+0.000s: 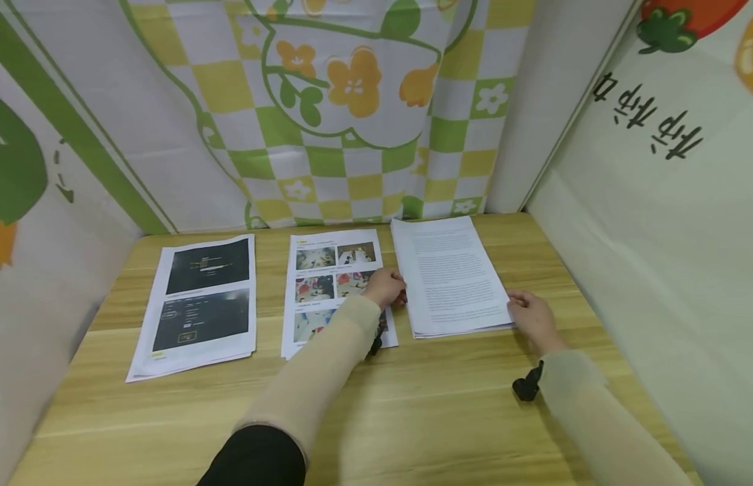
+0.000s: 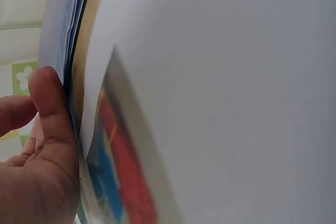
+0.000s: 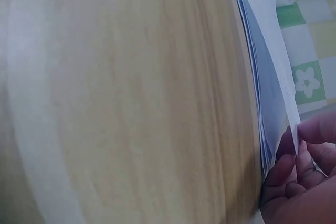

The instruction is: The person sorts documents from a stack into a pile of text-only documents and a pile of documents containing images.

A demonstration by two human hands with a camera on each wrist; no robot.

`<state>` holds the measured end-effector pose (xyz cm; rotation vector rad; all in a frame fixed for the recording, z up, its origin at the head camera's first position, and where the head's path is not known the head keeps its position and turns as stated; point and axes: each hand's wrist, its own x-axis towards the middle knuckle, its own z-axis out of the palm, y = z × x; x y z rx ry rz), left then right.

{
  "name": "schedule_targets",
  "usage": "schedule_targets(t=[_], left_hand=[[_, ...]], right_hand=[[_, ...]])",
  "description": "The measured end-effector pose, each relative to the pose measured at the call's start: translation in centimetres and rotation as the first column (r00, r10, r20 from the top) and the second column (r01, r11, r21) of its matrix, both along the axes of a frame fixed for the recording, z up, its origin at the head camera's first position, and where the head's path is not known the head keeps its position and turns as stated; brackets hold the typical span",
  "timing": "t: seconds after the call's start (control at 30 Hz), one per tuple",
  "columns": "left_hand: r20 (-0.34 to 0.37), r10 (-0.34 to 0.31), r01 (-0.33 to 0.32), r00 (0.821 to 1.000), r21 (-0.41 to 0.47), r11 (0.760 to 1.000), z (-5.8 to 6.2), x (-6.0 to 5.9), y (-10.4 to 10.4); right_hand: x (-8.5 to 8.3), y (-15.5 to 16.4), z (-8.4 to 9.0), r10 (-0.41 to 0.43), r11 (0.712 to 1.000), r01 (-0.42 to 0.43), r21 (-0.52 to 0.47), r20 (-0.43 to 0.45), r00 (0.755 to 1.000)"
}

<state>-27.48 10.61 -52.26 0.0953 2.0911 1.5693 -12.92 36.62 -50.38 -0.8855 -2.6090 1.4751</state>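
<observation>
A stack of white sheets printed with text (image 1: pixel 449 277) lies at the back right of the table. At its left edge is my left hand (image 1: pixel 385 287), the fingers bent loosely and touching the side of the stack (image 2: pixel 56 30). No sheet shows pinched between them. By the lower right corner, my right hand (image 1: pixel 532 317) pinches the edge of the top sheet (image 3: pixel 281 51) between thumb and finger. That edge stands lifted off the sheets below in the right wrist view. Beneath my left forearm lies a stack of photo-printed sheets (image 1: pixel 315 289), partly covered by the sleeve.
Farther left on the wooden table (image 1: pixel 412 418) lies another stack of sheets with dark printed panels (image 1: pixel 209 307). A checkered curtain (image 1: pixel 352 162) hangs at the table's back edge. White printed walls (image 1: pixel 650 256) stand along both sides.
</observation>
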Motion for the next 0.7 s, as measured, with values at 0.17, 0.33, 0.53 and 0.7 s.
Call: schedule_targets(t=[0.17, 0.33, 0.53, 0.7], left_hand=[[0.004, 0.024, -0.024, 1.000, -0.020, 1.000, 0.2, 0.3, 0.4], [0.013, 0.035, -0.034, 0.999, -0.041, 0.999, 0.5, 0.6, 0.1], [-0.027, -0.056, 0.053, 0.998, -0.097, 0.994, 1.2, 0.7, -0.3], [-0.052, -0.112, 0.103, 0.992, -0.154, 0.983, 1.9, 0.7, -0.7]], right_hand=[[-0.3, 0.2, -0.3, -0.017, 0.999, 0.017, 0.043, 0.005, 1.000], [-0.1, -0.1, 0.0, 0.017, 0.996, -0.018, 0.083, 0.019, 1.000], [0.3, 0.3, 0.5, 0.071, 0.992, -0.076, 0.104, 0.047, 0.996], [0.2, 0.4, 0.5, 0.077, 0.994, -0.080, 0.070, 0.039, 0.996]])
